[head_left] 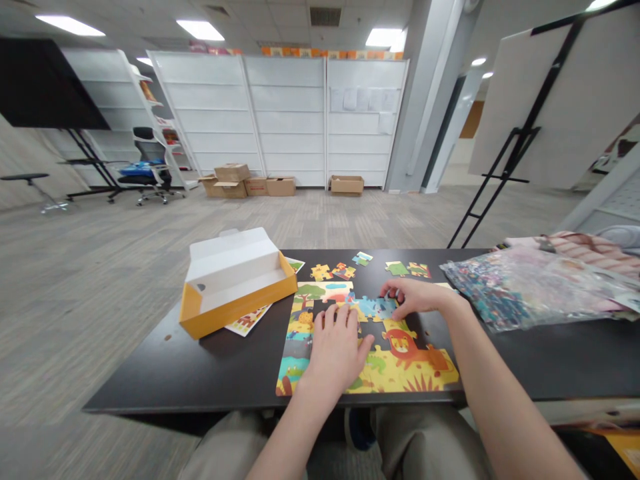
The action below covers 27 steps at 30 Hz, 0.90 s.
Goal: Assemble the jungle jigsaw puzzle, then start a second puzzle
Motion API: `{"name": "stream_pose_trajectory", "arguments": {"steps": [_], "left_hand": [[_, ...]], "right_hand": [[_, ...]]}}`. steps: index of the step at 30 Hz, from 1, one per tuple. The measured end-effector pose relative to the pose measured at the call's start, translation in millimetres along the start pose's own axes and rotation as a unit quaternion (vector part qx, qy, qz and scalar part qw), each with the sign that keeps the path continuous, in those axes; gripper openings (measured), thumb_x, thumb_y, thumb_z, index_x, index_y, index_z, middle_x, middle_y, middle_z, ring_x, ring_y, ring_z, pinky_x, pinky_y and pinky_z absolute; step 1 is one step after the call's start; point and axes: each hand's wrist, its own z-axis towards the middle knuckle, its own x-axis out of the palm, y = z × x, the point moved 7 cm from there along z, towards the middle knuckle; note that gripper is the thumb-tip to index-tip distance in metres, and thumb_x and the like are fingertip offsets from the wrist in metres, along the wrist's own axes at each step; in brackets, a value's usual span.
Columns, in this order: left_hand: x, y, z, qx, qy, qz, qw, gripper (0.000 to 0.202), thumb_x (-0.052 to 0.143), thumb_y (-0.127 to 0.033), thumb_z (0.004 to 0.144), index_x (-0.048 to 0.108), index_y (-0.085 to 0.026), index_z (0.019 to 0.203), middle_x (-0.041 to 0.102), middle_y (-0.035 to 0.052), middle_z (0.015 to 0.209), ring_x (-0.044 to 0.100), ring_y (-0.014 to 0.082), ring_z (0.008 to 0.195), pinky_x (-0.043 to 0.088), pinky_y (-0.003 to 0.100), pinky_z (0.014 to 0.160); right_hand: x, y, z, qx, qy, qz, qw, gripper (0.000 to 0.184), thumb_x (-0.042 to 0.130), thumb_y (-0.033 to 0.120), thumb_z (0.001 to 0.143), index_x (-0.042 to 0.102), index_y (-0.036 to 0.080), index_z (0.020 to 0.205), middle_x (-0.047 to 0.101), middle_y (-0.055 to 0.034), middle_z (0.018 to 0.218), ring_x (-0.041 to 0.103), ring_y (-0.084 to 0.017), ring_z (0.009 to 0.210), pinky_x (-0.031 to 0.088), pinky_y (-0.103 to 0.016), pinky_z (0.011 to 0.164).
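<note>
A partly assembled jigsaw puzzle (385, 380) with bright animal pictures lies on the black table in front of me. My left hand (336, 343) rests palm down over its left middle, fingers spread, hiding the pieces beneath. At the upper right of the puzzle, my right hand (415, 297) has its thumb and curved fingers around the right end of a blue puzzle piece (384, 307). Below that hand is the orange lion section (401, 343). Dark table shows through gaps in the middle.
Loose pieces lie beyond the puzzle: a yellow piece (321, 272), a blue-green piece (363, 259) and a green piece (397, 268), among others. An open yellow box (240, 307) stands left, partly over a picture sheet (249, 321). A clear plastic bag (520, 287) lies right.
</note>
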Motion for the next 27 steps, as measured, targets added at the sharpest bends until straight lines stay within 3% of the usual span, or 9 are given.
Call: {"name": "stream_pose_trajectory", "arguments": {"steps": [2,4,6,8,11,15,18,24,27], "left_hand": [[0.9,0.6,-0.4,-0.002,0.001,-0.002,1.000,0.048,0.048,-0.046,0.097,0.054,-0.017,0.135,0.056,0.0125,0.141,0.044,0.0326,0.132,0.036,0.053,0.110],[1.9,1.2,-1.0,-0.001,0.000,-0.005,1.000,0.048,0.047,-0.045,0.098,0.052,-0.017,0.137,0.056,0.0122,0.141,0.044,0.0325,0.132,0.036,0.053,0.110],[2.3,1.4,-1.5,0.001,-0.006,-0.008,1.000,0.048,0.046,-0.046,0.098,0.052,-0.019,0.138,0.056,0.0117,0.141,0.044,0.0326,0.132,0.036,0.053,0.110],[2.5,1.2,-1.8,0.003,-0.009,-0.007,1.000,0.048,0.046,-0.046,0.098,0.052,-0.020,0.137,0.056,0.0115,0.141,0.044,0.0326,0.132,0.036,0.053,0.110],[2.9,0.9,-1.7,0.001,-0.005,-0.002,1.000,0.047,0.046,-0.046,0.098,0.053,-0.020,0.137,0.056,0.0116,0.141,0.044,0.0328,0.132,0.035,0.053,0.111],[2.6,0.3,-2.0,0.000,-0.007,0.000,1.000,0.046,0.046,-0.045,0.098,0.053,-0.019,0.136,0.055,0.0117,0.142,0.044,0.0327,0.132,0.034,0.054,0.112],[2.4,0.1,-2.7,0.002,-0.015,-0.001,1.000,0.047,0.048,-0.045,0.098,0.053,-0.019,0.136,0.056,0.0118,0.141,0.044,0.0326,0.132,0.035,0.053,0.111],[2.4,0.5,-3.7,0.003,-0.013,-0.010,1.000,0.047,0.048,-0.044,0.098,0.054,-0.017,0.136,0.056,0.0116,0.141,0.043,0.0323,0.133,0.036,0.053,0.112],[2.3,1.4,-3.7,0.001,-0.013,-0.009,1.000,0.047,0.048,-0.045,0.098,0.054,-0.018,0.136,0.056,0.0115,0.142,0.043,0.0324,0.134,0.036,0.054,0.111]], "right_hand": [[-15.1,-6.6,-1.0,0.003,-0.064,0.006,0.998,0.044,0.078,0.039,0.065,0.069,0.019,0.104,0.070,-0.0059,0.097,0.062,-0.020,0.081,0.048,-0.027,0.069],[-39.8,-19.6,-6.8,0.038,-0.186,-0.009,0.982,0.030,0.068,0.040,0.077,0.070,0.018,0.097,0.072,-0.0068,0.093,0.063,-0.021,0.081,0.047,-0.028,0.071],[-61.8,-36.8,-17.8,0.111,-0.302,-0.037,0.946,0.025,0.059,0.038,0.085,0.070,0.019,0.094,0.074,-0.0082,0.092,0.065,-0.022,0.082,0.046,-0.030,0.073],[-71.5,-52.1,-26.6,0.193,-0.359,-0.062,0.911,0.026,0.054,0.038,0.089,0.071,0.019,0.094,0.074,-0.0102,0.095,0.066,-0.024,0.087,0.045,-0.031,0.074],[-64.5,-58.4,-21.7,0.244,-0.348,-0.102,0.900,0.034,0.049,0.045,0.092,0.072,0.019,0.098,0.073,-0.0145,0.103,0.066,-0.029,0.095,0.045,-0.035,0.077],[-40.4,-43.1,4.5,0.198,-0.302,-0.168,0.917,0.045,0.048,0.054,0.094,0.071,0.018,0.108,0.069,-0.0196,0.116,0.061,-0.035,0.108,0.044,-0.041,0.088],[-31.3,-39.5,15.5,0.206,-0.306,-0.183,0.911,0.050,0.045,0.059,0.094,0.071,0.018,0.107,0.069,-0.0209,0.115,0.058,-0.036,0.112,0.043,-0.044,0.091],[-31.9,-44.5,24.1,0.212,-0.298,-0.176,0.914,0.033,0.052,0.042,0.091,0.069,0.017,0.104,0.072,-0.0190,0.110,0.062,-0.034,0.107,0.043,-0.042,0.090],[-32.5,-48.1,25.2,0.208,-0.284,-0.152,0.924,0.034,0.056,0.039,0.086,0.067,0.016,0.108,0.072,-0.0178,0.111,0.065,-0.032,0.103,0.044,-0.039,0.088]]}}
